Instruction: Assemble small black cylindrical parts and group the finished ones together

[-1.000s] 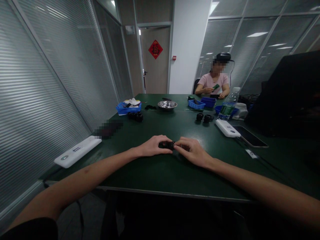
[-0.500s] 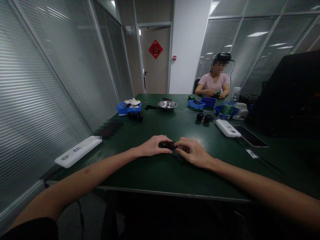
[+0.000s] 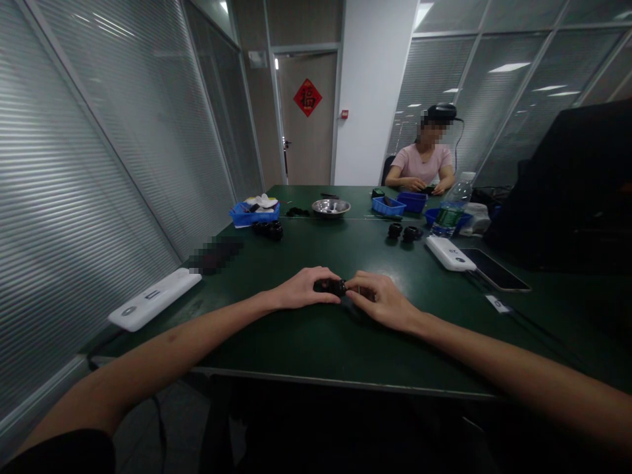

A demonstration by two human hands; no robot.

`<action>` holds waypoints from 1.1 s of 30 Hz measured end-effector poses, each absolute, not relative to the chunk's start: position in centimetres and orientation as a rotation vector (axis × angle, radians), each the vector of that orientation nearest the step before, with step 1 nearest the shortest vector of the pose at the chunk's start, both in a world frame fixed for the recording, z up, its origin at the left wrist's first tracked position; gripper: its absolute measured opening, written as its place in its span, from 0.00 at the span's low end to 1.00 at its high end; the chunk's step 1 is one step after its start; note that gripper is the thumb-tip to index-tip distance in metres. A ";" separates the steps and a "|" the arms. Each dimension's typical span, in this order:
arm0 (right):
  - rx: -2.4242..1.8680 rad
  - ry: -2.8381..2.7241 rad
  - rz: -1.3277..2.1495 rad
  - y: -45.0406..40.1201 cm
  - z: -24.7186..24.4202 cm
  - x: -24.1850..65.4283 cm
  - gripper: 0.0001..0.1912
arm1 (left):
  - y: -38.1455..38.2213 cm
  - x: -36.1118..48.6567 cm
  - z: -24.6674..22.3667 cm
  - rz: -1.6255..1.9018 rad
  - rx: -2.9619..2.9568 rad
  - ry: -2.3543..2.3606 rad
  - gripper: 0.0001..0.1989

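A small black cylindrical part point(image 3: 336, 287) lies between my two hands, just over the green table point(image 3: 296, 342). My left hand point(image 3: 312, 288) is closed around it, thumb on the near side and fingers on the far side. At its right end, the fingertips of my right hand point(image 3: 378, 297) are pinched against the part. Whether a separate small piece sits in that pinch cannot be made out. Both forearms rest low over the near part of the table.
Black round parts stand at left point(image 3: 269, 229) and right point(image 3: 409, 234). Farther back are a steel bowl point(image 3: 330, 205), a blue tray point(image 3: 241, 217) and a blue basket point(image 3: 388, 209). White power banks point(image 3: 153, 299), a phone point(image 3: 496, 270) and a bottle point(image 3: 450, 210) flank my arms. A co-worker point(image 3: 422, 164) sits opposite.
My hands and the black part stay almost in place. Across the table, the green item at the co-worker's hands no longer shows.
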State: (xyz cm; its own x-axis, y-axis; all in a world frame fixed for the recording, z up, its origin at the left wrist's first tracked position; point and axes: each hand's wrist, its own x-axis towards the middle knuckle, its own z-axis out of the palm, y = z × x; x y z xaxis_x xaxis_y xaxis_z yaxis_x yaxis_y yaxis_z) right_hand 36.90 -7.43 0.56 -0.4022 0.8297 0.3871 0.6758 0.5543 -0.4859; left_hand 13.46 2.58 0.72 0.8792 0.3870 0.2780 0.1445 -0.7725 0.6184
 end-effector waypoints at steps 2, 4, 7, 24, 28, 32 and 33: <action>-1.207 -2.182 0.351 -7.5 0.7 36.8 0.14 | 2.5 13.5 0.8 0.522 2.439 0.387 0.22; -1.207 -2.177 0.360 -7.5 0.7 36.8 0.15 | 2.4 13.5 0.9 0.519 2.441 0.397 0.22; -1.204 -2.194 0.352 -7.5 0.7 36.9 0.12 | 2.3 13.6 1.0 0.512 2.440 0.411 0.22; -1.227 -2.181 0.368 -7.6 1.1 36.7 0.15 | 2.6 13.6 0.7 0.530 2.444 0.386 0.22; -1.204 -2.185 0.351 -7.6 0.9 36.8 0.14 | 2.5 13.5 0.8 0.515 2.455 0.393 0.23; -1.206 -2.210 0.339 -7.4 0.6 37.1 0.09 | 2.5 13.5 0.8 0.506 2.449 0.389 0.22; -1.210 -2.213 0.339 -7.4 0.6 37.1 0.09 | 2.5 13.5 0.8 0.505 2.445 0.391 0.21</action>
State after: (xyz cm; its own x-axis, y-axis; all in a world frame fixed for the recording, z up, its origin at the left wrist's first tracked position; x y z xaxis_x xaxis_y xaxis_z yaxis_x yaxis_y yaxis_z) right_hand 37.09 -7.44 0.58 -0.4139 0.8303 0.3732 0.6806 0.5545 -0.4789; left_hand 13.48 2.51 0.83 0.8840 0.3872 0.2619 0.1567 -0.7732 0.6144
